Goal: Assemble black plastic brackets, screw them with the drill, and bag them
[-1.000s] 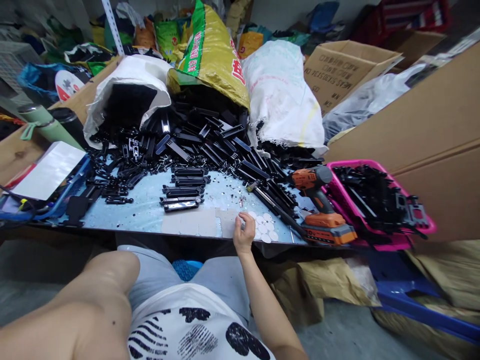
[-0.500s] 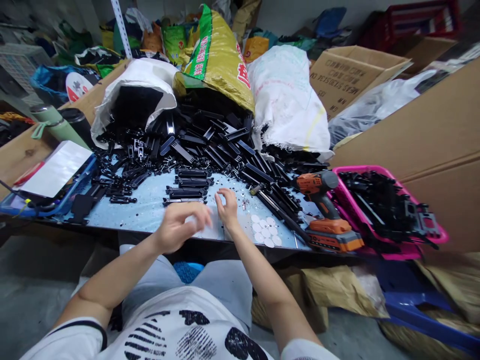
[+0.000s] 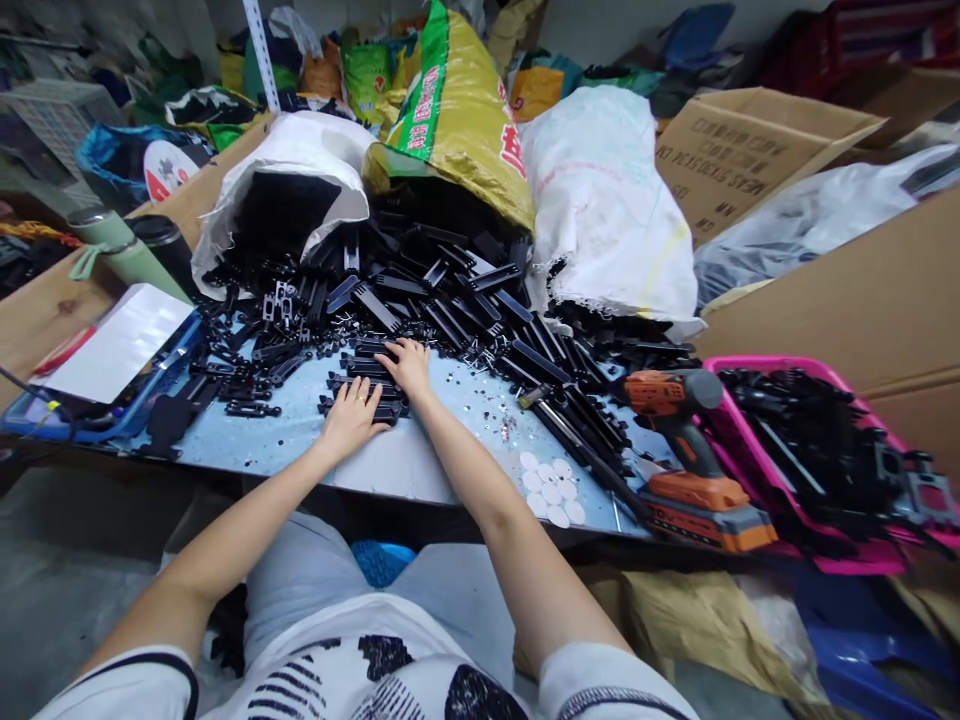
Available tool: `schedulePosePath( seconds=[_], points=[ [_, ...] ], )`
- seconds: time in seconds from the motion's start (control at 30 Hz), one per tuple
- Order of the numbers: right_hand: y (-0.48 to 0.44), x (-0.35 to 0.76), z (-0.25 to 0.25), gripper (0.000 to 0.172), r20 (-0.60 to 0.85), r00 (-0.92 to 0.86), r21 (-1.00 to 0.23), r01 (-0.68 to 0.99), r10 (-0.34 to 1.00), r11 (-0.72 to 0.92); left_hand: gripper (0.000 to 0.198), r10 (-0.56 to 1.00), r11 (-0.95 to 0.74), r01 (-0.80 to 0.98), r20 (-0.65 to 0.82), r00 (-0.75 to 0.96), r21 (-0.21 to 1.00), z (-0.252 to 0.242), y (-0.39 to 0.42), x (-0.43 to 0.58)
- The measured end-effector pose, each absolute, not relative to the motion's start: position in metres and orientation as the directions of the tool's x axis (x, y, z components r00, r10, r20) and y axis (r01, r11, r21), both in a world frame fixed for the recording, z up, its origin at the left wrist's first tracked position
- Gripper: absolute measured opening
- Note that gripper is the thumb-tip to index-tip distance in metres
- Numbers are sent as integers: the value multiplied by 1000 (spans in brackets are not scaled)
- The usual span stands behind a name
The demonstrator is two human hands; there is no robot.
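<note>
A row of long black plastic parts (image 3: 364,366) lies side by side on the blue table in front of me. My left hand (image 3: 351,415) rests on the near left portion of the row, fingers spread over the parts. Farther up and to the right, my right hand (image 3: 410,367) lies across the right ends of the parts with its fingers apart. Neither hand grips anything. Under my forearms is a pale flat sheet (image 3: 405,462) at the table's front edge.
Black parts (image 3: 450,310) spill from sacks (image 3: 465,110) behind the row. To the right are white round discs (image 3: 551,490), a hammer (image 3: 577,440), an orange cordless drill (image 3: 694,455) and a pink basket (image 3: 780,365) of black parts. A blue tray (image 3: 97,430) sits at left.
Both hands have moved forward from above the table's front edge onto the row of black parts, and their fingers have spread. The view has shifted slightly.
</note>
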State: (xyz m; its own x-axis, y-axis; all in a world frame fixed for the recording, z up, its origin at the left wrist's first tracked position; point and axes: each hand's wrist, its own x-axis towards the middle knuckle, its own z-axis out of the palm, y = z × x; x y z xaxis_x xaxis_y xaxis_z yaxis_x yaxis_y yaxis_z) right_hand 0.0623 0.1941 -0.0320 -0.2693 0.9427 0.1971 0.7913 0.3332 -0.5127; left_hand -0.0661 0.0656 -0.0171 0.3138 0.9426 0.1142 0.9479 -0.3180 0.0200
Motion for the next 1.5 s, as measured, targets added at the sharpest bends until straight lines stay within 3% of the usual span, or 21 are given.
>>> schedulePosePath(
  seconds=[0.13,0.2,0.3,0.4,0.5,0.63,0.8,0.87,0.93,1.03,1.1,1.17,1.23,1.3,1.4,1.5],
  points=[
    [206,79,-19,42,286,-295,-439,805,912,399,66,918,-371,926,181,353,75,-2,67,-66],
    [219,98,-10,42,366,-192,-378,863,910,334,56,929,-306,944,255,267,126,11,77,-80],
    [244,127,1,44,362,-23,-275,953,932,131,41,953,77,980,277,-126,183,32,105,-122],
    [263,146,4,40,240,-81,-155,981,967,120,33,920,328,940,193,-341,96,41,128,-167],
    [268,154,5,41,174,-174,-109,975,969,194,28,946,279,959,157,-283,47,36,134,-190],
    [263,154,5,48,129,-247,-126,957,961,263,25,951,219,968,194,-240,123,26,129,-194],
    [238,155,13,42,162,-145,-533,819,976,210,28,948,150,963,243,-204,226,35,119,-189],
    [212,160,18,44,175,-189,-613,747,966,257,31,940,126,946,269,-210,299,40,107,-179],
    [176,166,20,47,191,-286,-593,729,939,342,35,937,99,924,277,-212,370,42,89,-160],
    [113,176,18,51,135,-444,-435,777,886,456,43,975,7,826,180,-131,563,39,55,-119],
    [77,181,11,52,60,-514,-312,804,856,505,40,993,-68,709,119,-22,702,34,34,-90],
    [54,182,3,51,29,-559,-266,795,829,546,34,992,-125,615,116,55,778,29,19,-65],
    [43,178,-4,49,46,-564,-359,761,825,540,34,987,-160,551,133,87,819,23,10,-47],
    [39,172,-7,48,73,-495,-604,669,866,434,39,988,-153,472,118,103,868,19,6,-34],
    [35,159,-6,54,4,-379,-942,310,926,131,48,993,-78,343,42,111,936,17,2,-21],
    [31,155,-1,60,-35,-425,-998,54,904,-13,47,993,-116,353,97,71,928,22,-3,-15]
  ],
)
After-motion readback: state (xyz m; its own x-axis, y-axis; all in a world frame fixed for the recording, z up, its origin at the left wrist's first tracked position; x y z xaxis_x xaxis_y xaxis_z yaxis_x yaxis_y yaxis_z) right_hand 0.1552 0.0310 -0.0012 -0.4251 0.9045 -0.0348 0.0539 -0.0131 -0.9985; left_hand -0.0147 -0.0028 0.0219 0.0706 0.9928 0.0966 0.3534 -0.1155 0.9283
